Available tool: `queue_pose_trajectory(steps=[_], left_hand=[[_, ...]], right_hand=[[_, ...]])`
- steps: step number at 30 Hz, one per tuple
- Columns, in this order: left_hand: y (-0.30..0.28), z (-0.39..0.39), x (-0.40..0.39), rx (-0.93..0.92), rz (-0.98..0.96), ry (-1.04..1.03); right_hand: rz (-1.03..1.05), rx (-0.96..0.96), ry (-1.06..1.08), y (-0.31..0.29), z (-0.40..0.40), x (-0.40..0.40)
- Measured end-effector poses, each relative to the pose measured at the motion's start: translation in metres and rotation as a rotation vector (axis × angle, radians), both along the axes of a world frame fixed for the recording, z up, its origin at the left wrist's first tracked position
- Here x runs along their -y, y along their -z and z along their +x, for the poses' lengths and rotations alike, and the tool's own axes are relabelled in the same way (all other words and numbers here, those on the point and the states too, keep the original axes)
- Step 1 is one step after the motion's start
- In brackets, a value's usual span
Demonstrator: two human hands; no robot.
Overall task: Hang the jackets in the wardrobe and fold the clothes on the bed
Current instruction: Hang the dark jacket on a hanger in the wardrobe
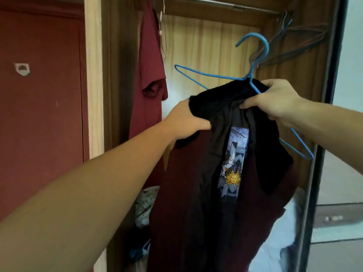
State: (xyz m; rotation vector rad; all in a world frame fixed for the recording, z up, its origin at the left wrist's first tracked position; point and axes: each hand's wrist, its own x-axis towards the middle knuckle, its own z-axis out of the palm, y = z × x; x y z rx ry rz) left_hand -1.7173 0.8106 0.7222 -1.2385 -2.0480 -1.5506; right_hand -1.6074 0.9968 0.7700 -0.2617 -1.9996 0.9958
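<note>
While the dark jacket (225, 154) is held up in front of the open wardrobe (306, 79), its black collar is bunched between both hands. The left hand (186, 122) is curled tight round the collar's left end; the right hand (275, 101) is closed over the right end, with the blue wire hanger (253, 55) pinched in along with the fabric. The hanger is tilted, one arm poking out bare to the left, the other jutting down past the right wrist, so neither shoulder looks to be seated yet. A slip is the risk here: if either grip is eased before the hanger arms are fed into the sleeves, the jacket could slide off and drop. The hook is well below the rail (216, 2), and a snag on the spare hangers (306, 36) bunched at the right could be caused on the way up. The red shirt (151, 75) hanging at left could be brushed too.
</note>
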Motion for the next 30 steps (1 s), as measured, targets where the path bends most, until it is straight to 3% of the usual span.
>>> queue_pose_trajectory(steps=[4, 7, 10, 16, 21, 26, 30], left_hand=[[0.023, 0.031, 0.014, -0.108, -0.188, -0.265], [0.063, 0.054, 0.011, -0.018, -0.275, -0.38], [0.084, 0.077, -0.007, 0.094, -0.227, -0.33], [0.079, 0.123, -0.064, 0.124, -0.151, -0.267], [0.094, 0.152, -0.102, 0.052, -0.303, -0.271], [0.131, 0.168, -0.129, 0.097, -0.439, -0.221], [0.138, 0.177, -0.144, 0.068, -0.438, -0.207]], right_hand=[[0.019, 0.023, 0.031, 0.013, 0.033, 0.008], [0.01, 0.028, 0.051, 0.027, 0.059, 0.002], [-0.046, 0.062, 0.054, 0.05, 0.089, -0.017], [-0.236, 0.121, 0.045, 0.14, 0.143, -0.069], [-0.342, 0.265, -0.101, 0.209, 0.171, -0.083], [-0.386, 0.121, 0.045, 0.229, 0.181, -0.092], [-0.349, 0.148, 0.02, 0.225, 0.189, -0.1]])
